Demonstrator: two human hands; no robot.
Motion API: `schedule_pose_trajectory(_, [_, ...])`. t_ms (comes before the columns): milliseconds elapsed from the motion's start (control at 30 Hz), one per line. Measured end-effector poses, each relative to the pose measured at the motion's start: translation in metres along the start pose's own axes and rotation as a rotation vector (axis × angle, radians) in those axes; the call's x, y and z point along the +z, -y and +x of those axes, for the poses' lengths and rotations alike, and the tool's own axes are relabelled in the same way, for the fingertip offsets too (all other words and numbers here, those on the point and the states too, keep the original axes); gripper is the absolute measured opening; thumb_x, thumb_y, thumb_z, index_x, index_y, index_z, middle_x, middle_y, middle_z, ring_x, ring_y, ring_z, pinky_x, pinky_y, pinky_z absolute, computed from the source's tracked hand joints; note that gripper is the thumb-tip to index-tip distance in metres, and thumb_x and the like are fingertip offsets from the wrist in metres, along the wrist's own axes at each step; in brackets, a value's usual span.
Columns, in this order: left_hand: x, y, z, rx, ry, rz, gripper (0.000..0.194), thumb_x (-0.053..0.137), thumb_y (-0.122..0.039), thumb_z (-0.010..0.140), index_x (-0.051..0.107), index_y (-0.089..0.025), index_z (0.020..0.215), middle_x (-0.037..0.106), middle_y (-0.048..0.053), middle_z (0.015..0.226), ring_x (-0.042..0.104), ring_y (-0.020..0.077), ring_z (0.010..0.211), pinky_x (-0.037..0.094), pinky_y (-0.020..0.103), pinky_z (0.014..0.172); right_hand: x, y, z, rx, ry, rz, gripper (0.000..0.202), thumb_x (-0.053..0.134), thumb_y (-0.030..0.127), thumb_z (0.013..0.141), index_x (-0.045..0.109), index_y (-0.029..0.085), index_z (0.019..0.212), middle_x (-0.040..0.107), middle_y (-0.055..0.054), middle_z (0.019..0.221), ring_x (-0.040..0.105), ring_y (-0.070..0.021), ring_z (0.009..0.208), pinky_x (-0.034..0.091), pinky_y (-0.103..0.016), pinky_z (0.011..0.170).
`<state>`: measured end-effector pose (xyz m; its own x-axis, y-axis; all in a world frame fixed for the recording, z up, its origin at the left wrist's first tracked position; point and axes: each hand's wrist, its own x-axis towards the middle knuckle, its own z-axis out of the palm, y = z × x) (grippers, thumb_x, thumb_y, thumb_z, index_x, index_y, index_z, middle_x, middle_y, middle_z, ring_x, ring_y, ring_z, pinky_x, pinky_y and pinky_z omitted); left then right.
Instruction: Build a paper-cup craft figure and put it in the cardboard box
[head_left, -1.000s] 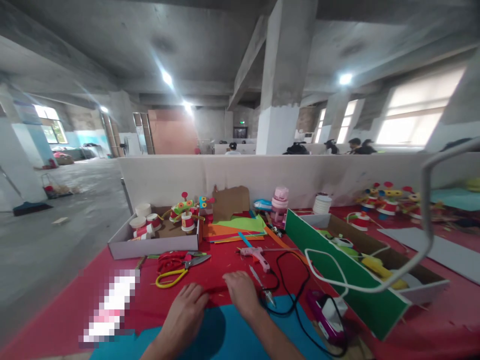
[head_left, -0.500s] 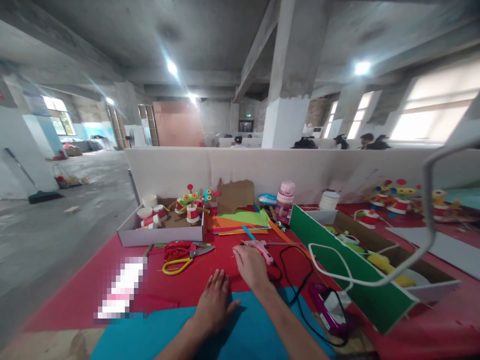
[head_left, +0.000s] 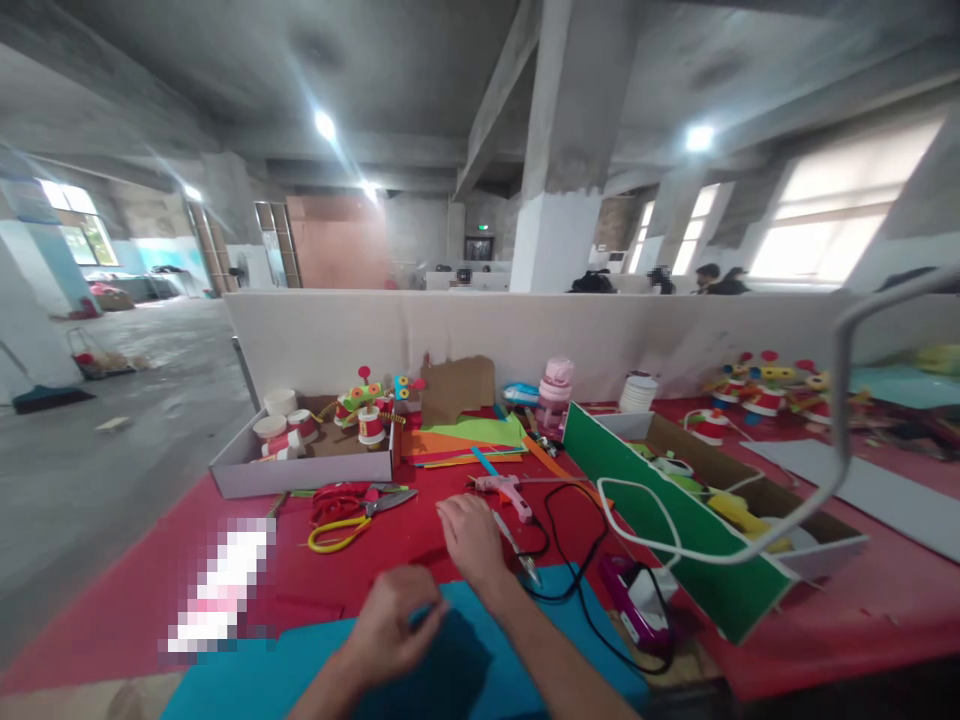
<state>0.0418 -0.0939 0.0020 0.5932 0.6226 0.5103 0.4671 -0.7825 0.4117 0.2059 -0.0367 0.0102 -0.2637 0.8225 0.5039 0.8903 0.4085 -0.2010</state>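
My left hand (head_left: 397,620) is over the near edge of the blue sheet (head_left: 300,670), its fingers bent and its thumb apart, with nothing visible in it. To its upper right, my right hand (head_left: 471,540) is low over the red tabletop (head_left: 375,560). Its fingers are bent and pressed together, and their tips are hidden from view. Just right of this hand lies a slim clear pen-like tool (head_left: 517,547). A pink glue gun (head_left: 506,490) rests beyond it. Yellow-handled scissors (head_left: 349,530) and red-handled pliers (head_left: 337,500) lie to the left.
A box (head_left: 307,475) of cups and cup figures stands at the left back. Coloured paper (head_left: 465,438) lies behind the glue gun. On the right are a green-sided box (head_left: 675,530), a purple power strip (head_left: 637,610), black cable and a bent white lamp arm (head_left: 841,400).
My left hand has curled its fingers from lying flat and shifted left and nearer. My right hand has moved off the pen-like tool, which now shows. The whole view has shifted slightly.
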Motion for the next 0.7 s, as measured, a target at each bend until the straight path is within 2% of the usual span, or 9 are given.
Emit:
schedule_pose_trajectory(33, [-0.007,0.006,-0.001,-0.075,-0.127,0.072,0.025,0.041,-0.025,0.093,0.064,-0.019,0.085,0.064,0.008,0.081,0.059,0.0180,0.079,0.045,0.030,0.072,0.008,0.002,-0.004,-0.022,0.014,-0.021,0.020,0.046,0.019,0.094,0.065,0.021,0.098,0.068,-0.005,0.095,0.058,-0.0194,0.091,0.040,-0.031,0.082])
schedule_pose_trajectory(67, [-0.013,0.014,-0.001,-0.132,-0.186,0.155,0.020,0.044,-0.025,0.091,0.063,-0.019,0.092,0.064,0.010,0.090,0.058,0.0203,0.087,0.044,0.033,0.077,0.016,0.003,-0.009,-0.053,0.041,-0.044,0.019,0.047,0.020,0.094,0.065,0.021,0.097,0.067,-0.005,0.095,0.057,-0.0197,0.091,0.040,-0.032,0.081])
schedule_pose_trajectory(133, [-0.019,0.031,-0.002,-0.176,-0.118,0.325,0.026,0.055,-0.025,0.084,0.059,-0.020,0.108,0.062,0.011,0.110,0.053,0.0259,0.103,0.041,0.040,0.086,0.032,0.006,-0.018,-0.128,0.125,-0.092,0.018,0.047,0.022,0.094,0.066,0.021,0.094,0.066,-0.005,0.092,0.056,-0.0202,0.089,0.040,-0.032,0.077])
schedule_pose_trajectory(233, [-0.011,0.053,-0.008,-0.204,0.091,0.496,0.017,0.052,-0.016,0.084,0.062,-0.020,0.098,0.064,0.007,0.096,0.053,0.0254,0.095,0.038,0.041,0.085,0.047,0.007,-0.027,-0.137,0.207,-0.137,0.018,0.048,0.023,0.094,0.066,0.021,0.096,0.064,-0.005,0.090,0.056,-0.0204,0.087,0.041,-0.032,0.073])
schedule_pose_trajectory(300, [-0.001,0.062,-0.012,-0.221,0.153,0.570,0.018,0.045,-0.013,0.088,0.062,-0.019,0.088,0.063,0.006,0.087,0.053,0.0242,0.088,0.037,0.040,0.081,0.048,0.006,-0.030,-0.117,0.224,-0.132,0.018,0.048,0.024,0.094,0.065,0.022,0.099,0.064,-0.005,0.091,0.056,-0.0203,0.088,0.041,-0.032,0.073])
schedule_pose_trajectory(433, [0.010,0.069,-0.015,-0.217,0.177,0.617,0.020,0.045,-0.013,0.090,0.064,-0.018,0.085,0.063,0.007,0.086,0.053,0.0236,0.085,0.037,0.037,0.077,0.041,0.004,-0.030,-0.113,0.233,-0.094,0.016,0.052,0.028,0.093,0.065,0.023,0.102,0.064,-0.004,0.095,0.056,-0.0204,0.091,0.042,-0.032,0.076])
schedule_pose_trajectory(567, [0.010,0.071,-0.013,-0.225,0.153,0.589,0.020,0.046,-0.016,0.091,0.064,-0.018,0.083,0.063,0.006,0.082,0.054,0.0223,0.081,0.037,0.035,0.075,0.038,0.006,-0.030,-0.123,0.236,-0.070,0.017,0.057,0.033,0.090,0.065,0.025,0.102,0.064,-0.003,0.096,0.056,-0.0204,0.091,0.042,-0.032,0.076])
schedule_pose_trajectory(700, [0.011,0.073,-0.013,-0.220,0.127,0.559,0.023,0.045,-0.015,0.092,0.064,-0.017,0.081,0.061,0.006,0.083,0.053,0.0208,0.082,0.038,0.033,0.075,0.037,0.008,-0.029,-0.114,0.278,-0.063,0.018,0.053,0.032,0.092,0.068,0.024,0.096,0.064,-0.003,0.093,0.056,-0.0191,0.090,0.041,-0.030,0.075])
